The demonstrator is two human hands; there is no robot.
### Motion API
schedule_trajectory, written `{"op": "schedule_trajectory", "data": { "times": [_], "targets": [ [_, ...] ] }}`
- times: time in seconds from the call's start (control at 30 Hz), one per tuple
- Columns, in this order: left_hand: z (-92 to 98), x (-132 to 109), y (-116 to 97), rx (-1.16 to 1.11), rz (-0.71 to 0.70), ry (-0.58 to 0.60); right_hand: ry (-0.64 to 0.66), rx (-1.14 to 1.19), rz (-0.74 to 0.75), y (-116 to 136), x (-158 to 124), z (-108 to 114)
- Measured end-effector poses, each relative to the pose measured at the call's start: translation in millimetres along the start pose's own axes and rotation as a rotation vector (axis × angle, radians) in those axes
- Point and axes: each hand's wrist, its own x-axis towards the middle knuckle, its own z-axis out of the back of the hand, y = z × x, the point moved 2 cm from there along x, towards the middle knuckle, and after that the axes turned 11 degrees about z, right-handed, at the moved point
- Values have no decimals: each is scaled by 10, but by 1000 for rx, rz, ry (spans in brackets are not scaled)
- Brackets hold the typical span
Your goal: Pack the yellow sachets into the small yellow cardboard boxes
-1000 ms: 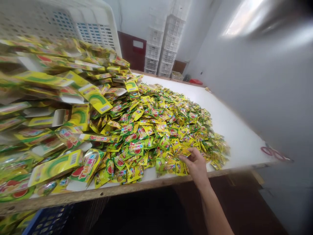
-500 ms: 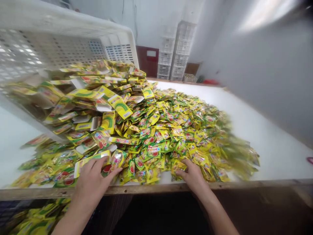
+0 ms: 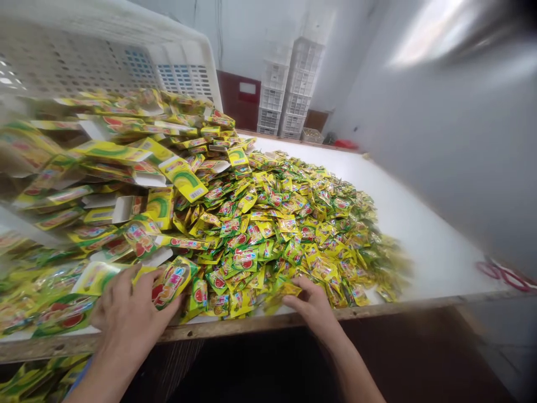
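Note:
A large heap of small yellow-green sachets covers the white table. To its left lie flat yellow cartons, spilling from a tipped white crate. My left hand rests at the front edge with fingers spread flat on a carton and larger packets. My right hand lies at the heap's front edge, fingers curled down onto a few sachets; what they grip is unclear.
The table's wooden front rim runs under both hands. White crates are stacked at the far wall. Red-handled scissors lie at the right edge. More packets sit low at the left.
The left hand came into view and settled on the cartons. The right hand slid left along the front edge of the heap. The camera swung about.

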Motion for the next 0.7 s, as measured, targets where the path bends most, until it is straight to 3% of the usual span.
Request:
{"op": "schedule_trajectory", "data": {
  "times": [0.1,0.23,0.37,0.43,0.5,0.6,0.7],
  "targets": [
    [165,68,-53,-167,5,-29,-37,108,-68,15,9,41],
    [429,64,-209,-366,-221,105,-81,152,-140,37,5,33],
    [440,-84,-604,-377,-460,449,-123,137,-11,302,106,-53],
    [383,-141,-840,-341,-575,531,-63,160,109,494,180,-143],
    [316,-153,-1011,-346,-637,533,83,157,198,618,235,-254],
    [172,-127,-1048,-480,-542,440,205,83,202,552,247,-361],
    [-50,-181,-889,-745,-90,338,134,71,145,292,176,-345]
  ]
}}
